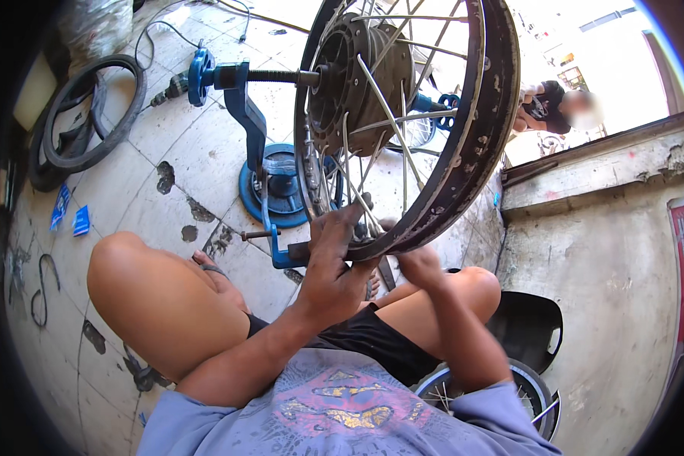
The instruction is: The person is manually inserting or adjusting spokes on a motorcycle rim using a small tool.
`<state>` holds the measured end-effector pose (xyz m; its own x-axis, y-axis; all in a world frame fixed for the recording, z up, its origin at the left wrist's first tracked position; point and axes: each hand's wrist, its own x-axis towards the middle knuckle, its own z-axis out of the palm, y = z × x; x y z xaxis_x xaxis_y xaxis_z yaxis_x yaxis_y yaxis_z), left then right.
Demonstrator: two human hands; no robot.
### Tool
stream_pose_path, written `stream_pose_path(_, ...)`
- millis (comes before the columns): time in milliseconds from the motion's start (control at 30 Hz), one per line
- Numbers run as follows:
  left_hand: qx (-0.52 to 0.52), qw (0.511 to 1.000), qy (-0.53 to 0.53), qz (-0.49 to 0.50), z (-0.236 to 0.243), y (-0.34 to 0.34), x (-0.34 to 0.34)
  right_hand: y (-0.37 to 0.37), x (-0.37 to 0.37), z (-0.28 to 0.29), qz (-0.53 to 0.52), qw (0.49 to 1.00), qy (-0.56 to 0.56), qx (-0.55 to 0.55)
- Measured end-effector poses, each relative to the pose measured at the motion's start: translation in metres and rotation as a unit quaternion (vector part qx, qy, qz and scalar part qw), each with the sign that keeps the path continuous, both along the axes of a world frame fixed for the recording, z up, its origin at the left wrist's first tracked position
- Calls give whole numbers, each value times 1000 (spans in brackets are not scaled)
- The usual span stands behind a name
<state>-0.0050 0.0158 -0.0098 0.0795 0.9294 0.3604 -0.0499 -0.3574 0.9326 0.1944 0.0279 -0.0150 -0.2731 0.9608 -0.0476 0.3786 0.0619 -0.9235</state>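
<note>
A spoked wheel with a scuffed black rim (489,121) and a large metal hub (365,91) is mounted upright on a blue truing stand (245,114) with a round base (256,199). My left hand (329,270) grips the bottom of the rim, its fingers up among the lower spokes, beside a small blue bracket with a bolt (279,254). My right hand (422,266) is curled at the rim's underside, just right of my left hand; its fingertips are mostly hidden by the rim, so what they hold cannot be made out.
Tyres (91,148), a cable (152,38) and blue packets (81,220) lie on the tiled floor (152,289). A worn wall (585,251) rises at right, near a black plastic piece (541,330) and another wheel (536,387). Another person (547,110) is beyond the low ledge.
</note>
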Motion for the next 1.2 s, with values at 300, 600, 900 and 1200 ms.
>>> stream_pose_path(300,-31,997,-67,-13,-14,-6,9,-8,-26,38,-128,981,20,146)
stream_pose_path(600,27,998,-51,-40,32,13,2,10,-52,168,-51,791,-445,416)
stream_pose_path(900,121,992,-9,39,41,14,4,15,-16,84,-86,990,29,111)
stream_pose_path(1200,-40,958,-263,-105,37,15,4,-13,-15,43,-203,965,164,7)
